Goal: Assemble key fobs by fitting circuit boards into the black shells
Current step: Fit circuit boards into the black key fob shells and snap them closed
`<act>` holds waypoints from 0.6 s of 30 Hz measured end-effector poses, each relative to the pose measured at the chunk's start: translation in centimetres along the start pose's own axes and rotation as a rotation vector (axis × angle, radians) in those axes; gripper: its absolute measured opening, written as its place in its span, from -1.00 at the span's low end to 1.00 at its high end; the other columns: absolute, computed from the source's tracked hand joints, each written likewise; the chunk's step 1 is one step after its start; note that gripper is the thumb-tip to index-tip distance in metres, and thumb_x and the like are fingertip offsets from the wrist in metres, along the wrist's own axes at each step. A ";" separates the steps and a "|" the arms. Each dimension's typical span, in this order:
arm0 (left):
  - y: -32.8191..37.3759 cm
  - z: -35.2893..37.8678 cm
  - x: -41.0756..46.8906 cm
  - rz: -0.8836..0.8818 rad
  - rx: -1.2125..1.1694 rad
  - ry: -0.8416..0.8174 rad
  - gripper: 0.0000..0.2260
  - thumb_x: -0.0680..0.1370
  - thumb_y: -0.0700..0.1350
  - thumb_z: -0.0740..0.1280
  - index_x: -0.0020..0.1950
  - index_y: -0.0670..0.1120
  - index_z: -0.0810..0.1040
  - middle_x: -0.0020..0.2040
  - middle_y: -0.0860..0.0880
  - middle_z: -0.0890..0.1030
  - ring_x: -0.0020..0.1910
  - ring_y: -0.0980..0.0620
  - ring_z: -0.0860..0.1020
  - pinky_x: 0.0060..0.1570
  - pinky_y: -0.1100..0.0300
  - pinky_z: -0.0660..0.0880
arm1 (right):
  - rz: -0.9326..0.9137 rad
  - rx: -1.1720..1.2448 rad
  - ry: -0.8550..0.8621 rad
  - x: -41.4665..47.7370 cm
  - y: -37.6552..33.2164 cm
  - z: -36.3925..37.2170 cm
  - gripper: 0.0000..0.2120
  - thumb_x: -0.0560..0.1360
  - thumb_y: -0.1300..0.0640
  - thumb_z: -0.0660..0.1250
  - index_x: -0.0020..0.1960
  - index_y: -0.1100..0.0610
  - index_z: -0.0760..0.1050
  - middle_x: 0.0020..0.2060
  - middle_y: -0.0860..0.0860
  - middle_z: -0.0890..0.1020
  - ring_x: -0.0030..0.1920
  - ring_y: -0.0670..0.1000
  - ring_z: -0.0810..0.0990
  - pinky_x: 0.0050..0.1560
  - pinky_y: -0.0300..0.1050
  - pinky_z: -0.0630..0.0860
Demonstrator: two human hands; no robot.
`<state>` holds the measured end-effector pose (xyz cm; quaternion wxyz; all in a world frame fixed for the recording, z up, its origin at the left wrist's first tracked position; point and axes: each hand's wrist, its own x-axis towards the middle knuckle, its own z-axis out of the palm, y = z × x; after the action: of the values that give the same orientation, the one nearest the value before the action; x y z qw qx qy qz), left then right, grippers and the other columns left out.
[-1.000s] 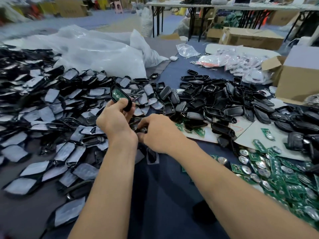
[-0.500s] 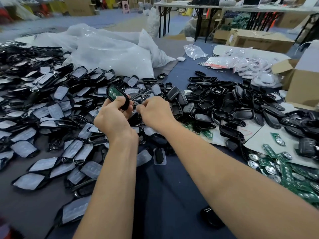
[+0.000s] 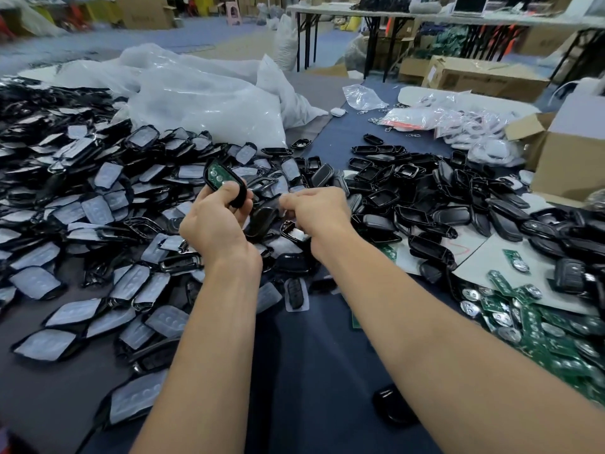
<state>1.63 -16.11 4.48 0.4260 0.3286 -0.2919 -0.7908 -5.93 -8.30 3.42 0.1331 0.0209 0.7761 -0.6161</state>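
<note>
Gripped in left hand (image 3: 212,224): black shell (image 3: 240,193), circuit board (image 3: 217,174) already seated inside. Just right of grip: right hand (image 3: 317,209), fingers curled, hold unclear. Farther right: loose boards (image 3: 540,326), empty shells (image 3: 425,191); plenty left to assemble.

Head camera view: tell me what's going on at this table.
A person is assembling key fobs. The left hand grips a black shell with a green circuit board seated in it, held above the heap. The right hand is beside it with fingers curled; whether it holds anything is unclear. Film-covered fob pieces lie heaped on the left, empty black shells on the right, and loose circuit boards at the near right.
</note>
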 end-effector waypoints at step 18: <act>-4.9 1.6 -6.4 0.050 0.530 -0.533 -0.76 0.48 -0.41 0.47 -0.25 -0.09 0.71 -0.32 -0.01 0.69 -0.33 0.02 0.65 -0.33 0.30 0.58 | -0.264 -0.322 0.422 -7.0 7.9 -18.7 -0.81 0.42 0.09 0.45 -0.36 0.07 0.67 -0.50 -0.17 0.63 -0.42 -0.10 0.59 -0.51 -0.35 0.39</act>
<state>0.73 -8.00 3.57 0.2542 0.2027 -0.5949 -0.7351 -1.05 12.46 1.34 -0.1108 0.0258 0.8705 -0.4789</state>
